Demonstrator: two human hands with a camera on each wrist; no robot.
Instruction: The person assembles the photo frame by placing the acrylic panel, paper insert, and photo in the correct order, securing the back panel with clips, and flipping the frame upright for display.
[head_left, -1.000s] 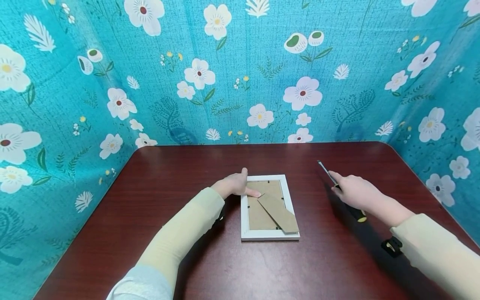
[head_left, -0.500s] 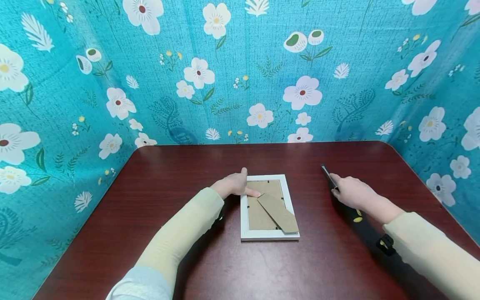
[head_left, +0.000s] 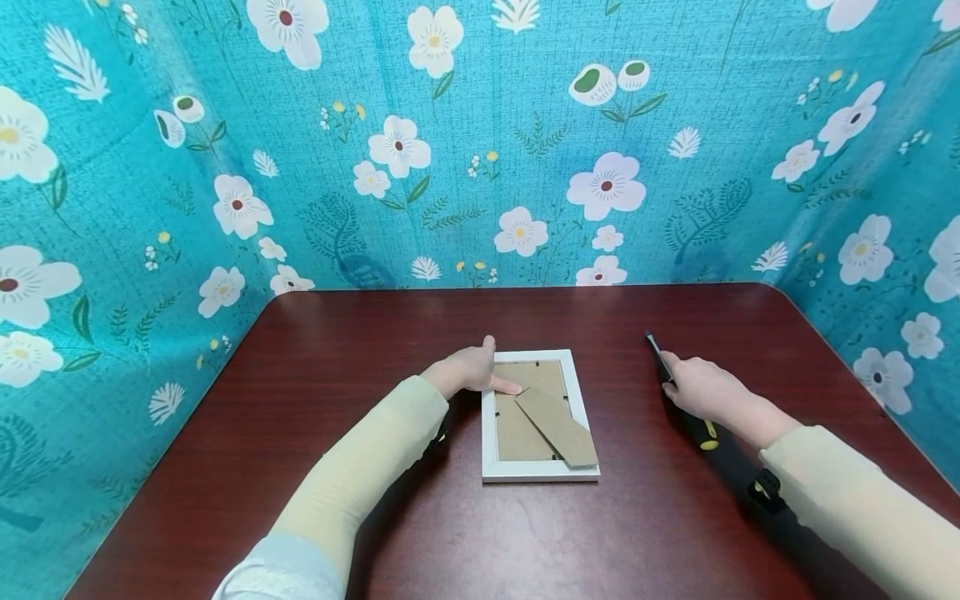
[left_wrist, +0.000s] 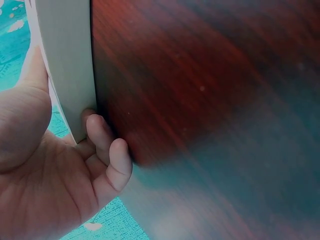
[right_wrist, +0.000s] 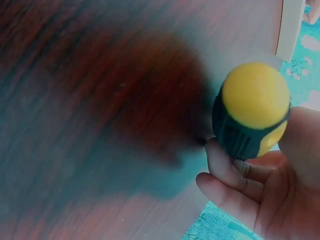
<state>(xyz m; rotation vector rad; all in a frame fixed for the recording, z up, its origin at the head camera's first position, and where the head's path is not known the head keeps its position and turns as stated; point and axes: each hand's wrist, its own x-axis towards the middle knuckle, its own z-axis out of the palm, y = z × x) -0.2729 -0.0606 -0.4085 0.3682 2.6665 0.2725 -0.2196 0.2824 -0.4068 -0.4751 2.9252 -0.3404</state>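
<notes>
A white picture frame (head_left: 489,433) lies back side up on the table, with a brown backing board (head_left: 517,433) and an angled cardboard stand leg (head_left: 558,425) showing. My left hand (head_left: 471,367) grips its upper left edge, thumb over the backing; in the left wrist view, fingers (left_wrist: 120,157) curl at the frame's side (left_wrist: 67,60). To the right of the frame, my right hand (head_left: 701,387) holds a screwdriver (head_left: 656,346), its metal shaft pointing away from me. The yellow and black handle (right_wrist: 256,95) fills much of the right wrist view; its tip is hidden there.
The dark red-brown table (head_left: 360,333) has a glossy surface. Behind it and along both sides hangs a turquoise flowered cloth (head_left: 465,117). A small black device (head_left: 767,490) sits at the right wrist, under the sleeve cuff.
My right hand has shifted slightly left with the screwdriver, and the tool's tip has come a little nearer to me. The left hand and the frame have stayed put.
</notes>
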